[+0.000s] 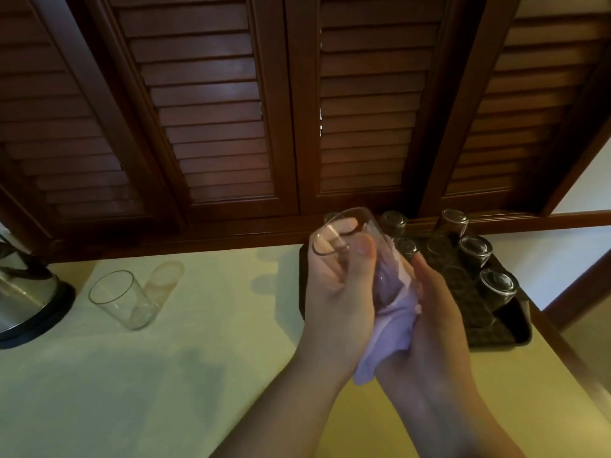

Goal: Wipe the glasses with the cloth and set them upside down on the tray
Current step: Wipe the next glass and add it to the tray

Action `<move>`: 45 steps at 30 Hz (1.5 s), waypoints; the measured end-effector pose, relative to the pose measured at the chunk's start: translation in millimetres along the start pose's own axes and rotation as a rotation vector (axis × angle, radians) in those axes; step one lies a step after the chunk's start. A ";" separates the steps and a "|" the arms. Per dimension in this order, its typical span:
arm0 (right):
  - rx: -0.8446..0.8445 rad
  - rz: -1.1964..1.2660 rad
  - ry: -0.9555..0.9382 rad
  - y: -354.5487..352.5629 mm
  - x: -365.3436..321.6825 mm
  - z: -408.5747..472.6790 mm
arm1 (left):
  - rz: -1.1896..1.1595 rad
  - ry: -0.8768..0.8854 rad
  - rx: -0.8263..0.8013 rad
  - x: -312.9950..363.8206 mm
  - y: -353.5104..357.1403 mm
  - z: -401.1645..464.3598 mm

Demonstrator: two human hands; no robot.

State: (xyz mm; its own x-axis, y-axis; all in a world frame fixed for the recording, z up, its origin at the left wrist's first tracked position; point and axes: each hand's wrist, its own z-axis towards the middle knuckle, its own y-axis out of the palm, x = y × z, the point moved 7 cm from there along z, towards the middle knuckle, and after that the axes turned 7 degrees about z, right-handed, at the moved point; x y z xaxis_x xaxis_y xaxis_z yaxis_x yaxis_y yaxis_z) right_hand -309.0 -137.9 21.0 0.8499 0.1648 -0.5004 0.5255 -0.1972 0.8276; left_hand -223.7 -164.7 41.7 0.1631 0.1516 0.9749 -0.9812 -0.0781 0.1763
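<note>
Held glass [344,239]: clear tumbler, tilted, open mouth turned up and away toward the shutters; raised above the table, just left of the tray; gripped by the left hand [334,292], thumb across the near wall, fingers curled round the far side and seen through the glass.

Cloth [390,328]: pale lilac, bunched; pressed against the lower part of the held glass, between the two palms; a loose corner hangs down toward the wrists.

Right hand [436,312]: fingers closed narrowly on the cloth, cupping it against the base end of the held glass; whether the fingertips touch glass directly cannot be told.

Tray [515,332]: dark, rectangular, patterned liner; sits on the table at the right, its far end near the shutters; partly hidden by both hands.

Upturned glasses [476,249]: several clear tumblers, bases up, standing on the tray in rows along its far and right sides; exact count unclear in the dim light.

Waiting glass [124,299]: clear tumbler, mouth up, standing on the table well left of the hands, apart from the tray.

Table [165,375]: covered in pale yellow-green cloth.

Kettle [23,295]: metallic body on a dark base, at the left edge, cropped.

Shutters [215,110]: dark louvred wood, behind the table.
</note>
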 end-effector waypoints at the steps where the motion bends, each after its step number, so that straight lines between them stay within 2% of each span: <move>1: 0.011 -0.064 0.028 -5.4 -6.4 6.0 | 0.029 0.009 -0.003 -3.9 3.5 -2.0; 4: 0.009 -0.251 0.095 -26.0 -35.5 22.8 | 0.202 0.076 -0.026 -2.5 7.8 -5.5; 7: -0.027 -0.295 0.197 -37.7 -62.2 28.3 | 0.364 0.156 -0.107 10.2 9.6 -3.8; 12: -0.032 -0.298 0.291 -51.7 -75.6 27.8 | 0.702 0.334 -0.238 19.1 23.9 -2.7; 14: -0.010 -0.223 0.317 -59.6 -71.5 28.5 | 0.770 0.410 -0.219 17.1 30.5 -8.1; 16: 0.009 -0.161 0.264 -67.2 -63.9 29.0 | 0.810 0.468 -0.163 7.3 34.7 -12.8; 19: 0.117 -0.229 0.053 -78.2 -55.4 15.7 | 0.732 0.391 -0.003 -10.2 37.3 -21.6; 22: 0.126 -0.518 -0.405 -82.3 -72.8 4.4 | 0.591 0.034 0.065 -26.0 45.5 -26.1; 23: 0.073 -0.662 -0.616 -81.6 -83.2 1.2 | 0.540 -0.116 0.067 -33.1 46.5 -25.9; 26: -0.278 -1.121 -1.165 -66.7 -92.0 -9.6 | 0.220 -0.519 0.048 -55.5 41.8 -25.5; 28: -0.432 -1.241 -1.317 -57.9 -90.3 -8.7 | 0.111 -0.559 0.044 -57.8 38.7 -22.9; 30: -0.443 -1.221 -1.257 -51.0 -96.5 3.0 | 0.167 -0.440 0.053 -49.9 38.0 -21.5; 31: -0.400 -1.147 -1.127 -47.4 -99.9 9.6 | 0.243 -0.338 0.068 -42.7 36.4 -20.8; 32: -0.315 -1.024 -0.907 -45.9 -100.8 18.9 | 0.331 -0.188 0.091 -33.6 32.4 -18.5; 33: -0.222 -0.844 -0.602 -50.3 -94.3 30.3 | 0.426 0.001 0.105 -21.9 28.6 -16.0; 35: -0.075 -0.472 0.060 -64.7 -62.2 42.6 | 0.638 0.341 0.003 -7.2 26.0 -13.6; 36: -0.047 -0.387 0.298 -67.0 -50.1 38.2 | 0.764 0.445 -0.088 -5.8 26.6 -13.2; 38: 0.005 -0.400 0.559 -70.0 -39.6 32.4 | 0.957 0.540 -0.212 -5.8 24.5 -11.4; 40: 0.043 -0.498 0.576 -69.8 -39.5 33.0 | 0.945 0.559 -0.213 -4.3 14.0 -9.1; 42: 0.058 -0.521 0.412 -66.6 -39.2 37.6 | 0.828 0.461 -0.137 -6.0 -0.2 -2.3; 43: 0.084 -0.535 0.284 -64.1 -39.7 38.5 | 0.786 0.373 -0.081 -8.1 -5.9 -0.1; 45: 0.069 -0.732 -0.132 -53.0 -45.7 35.9 | 0.677 0.100 0.009 -15.4 -11.9 4.2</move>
State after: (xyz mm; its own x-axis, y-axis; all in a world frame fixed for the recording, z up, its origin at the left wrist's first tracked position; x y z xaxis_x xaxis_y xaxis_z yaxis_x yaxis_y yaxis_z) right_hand -374.4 -169.7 -9.1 0.2773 0.1610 -0.9472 0.9562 -0.1420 0.2558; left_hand -214.1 -170.2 25.2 -0.4969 0.1571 0.8535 -0.8627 -0.1956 -0.4663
